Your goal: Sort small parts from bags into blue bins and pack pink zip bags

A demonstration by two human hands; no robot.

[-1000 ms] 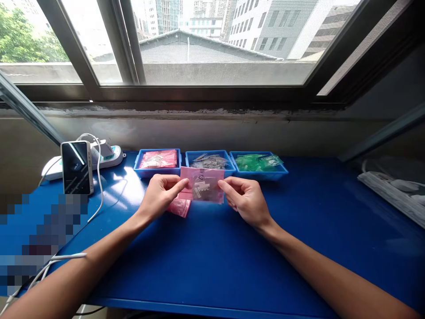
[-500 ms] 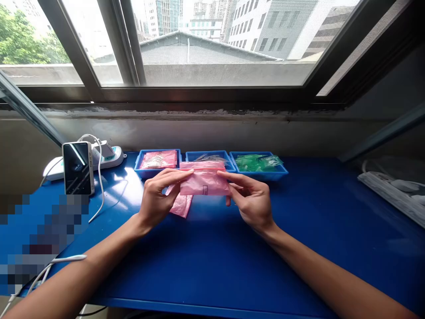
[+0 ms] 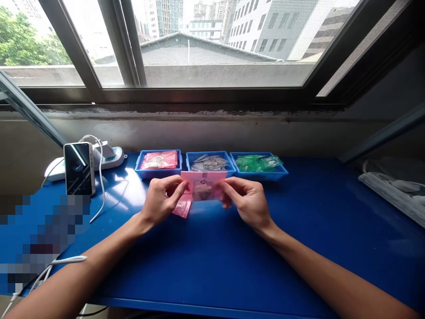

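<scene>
A pink plastic bag (image 3: 203,188) with dark printed marks is stretched between my two hands, above the blue table (image 3: 212,261). My left hand (image 3: 162,199) pinches its left edge between thumb and fingers. On the right edge, my right hand (image 3: 247,199) has its thumb and fingers closed in the same way. The bag's lower part is slightly blurred. Beneath it and by my left fingertips, another pink bag (image 3: 182,209) lies on the table, partly covered.
Along the back stand three blue trays: one with pink bags (image 3: 159,159), one with thin metallic-looking pieces (image 3: 210,162), one with green packets (image 3: 255,163). At left, a phone (image 3: 78,168) leans before a white power strip (image 3: 116,156) with cables. White plastic (image 3: 392,195) lies far right.
The held pink bag has tipped over and come slightly lower, so its printed face shows now. The middle tray's contents are more visible. Both hands have kept their hold.
</scene>
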